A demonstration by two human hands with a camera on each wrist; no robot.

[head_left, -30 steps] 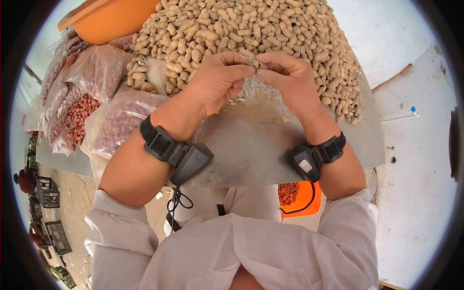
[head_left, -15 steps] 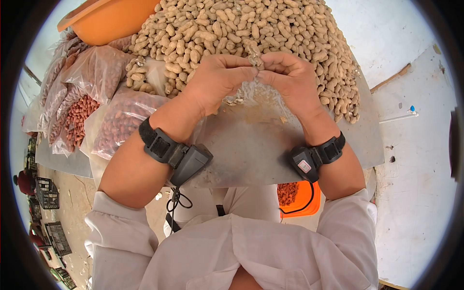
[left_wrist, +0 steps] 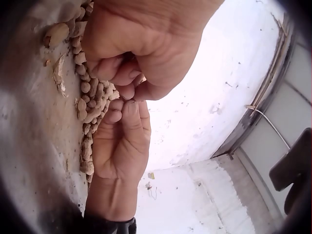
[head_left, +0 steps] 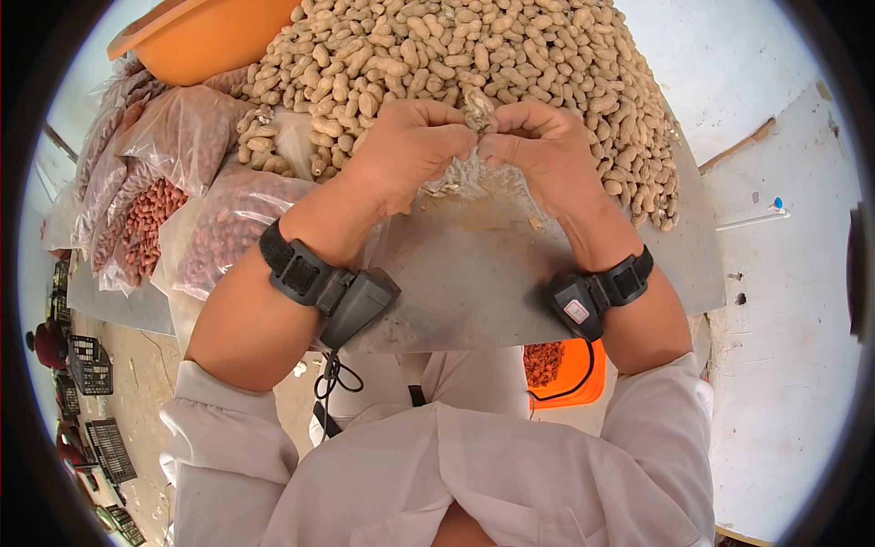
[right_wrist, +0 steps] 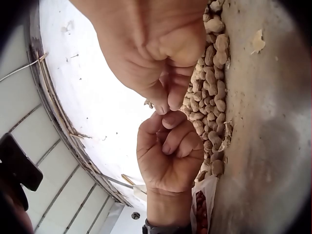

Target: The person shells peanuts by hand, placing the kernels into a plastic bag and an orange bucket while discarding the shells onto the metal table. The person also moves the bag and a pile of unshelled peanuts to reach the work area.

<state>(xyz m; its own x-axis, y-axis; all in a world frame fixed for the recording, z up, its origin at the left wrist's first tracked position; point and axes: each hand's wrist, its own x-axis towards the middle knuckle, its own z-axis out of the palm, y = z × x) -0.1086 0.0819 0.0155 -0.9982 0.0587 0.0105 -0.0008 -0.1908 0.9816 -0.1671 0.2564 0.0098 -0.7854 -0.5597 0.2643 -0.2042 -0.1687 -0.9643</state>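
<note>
Both hands meet in front of a large heap of unshelled peanuts (head_left: 492,55), thumbs and forefingers nearly tip to tip. Between them the left hand (head_left: 406,150) and right hand (head_left: 547,155) pinch a peanut (head_left: 477,109) whose shell looks ragged and pale at the top. Seen from the left wrist, the left hand (left_wrist: 141,44) is above and the right hand (left_wrist: 119,146) below, their fingertips hiding most of the peanut. In the right wrist view, a small shell bit (right_wrist: 148,103) sticks out beside the right thumb.
Shell scraps lie on the metal tabletop (head_left: 465,283) below the hands. On the left are clear bags of red peanut kernels (head_left: 228,232) and an orange basin (head_left: 210,41). An orange container (head_left: 574,374) holding reddish bits stands beneath the table edge. A white wall (head_left: 793,365) rises on the right.
The peanut between the fingers has turned more upright since a second ago, its ragged top showing above the fingertips. The thumbs have drawn slightly apart; the arms stay almost in place.
</note>
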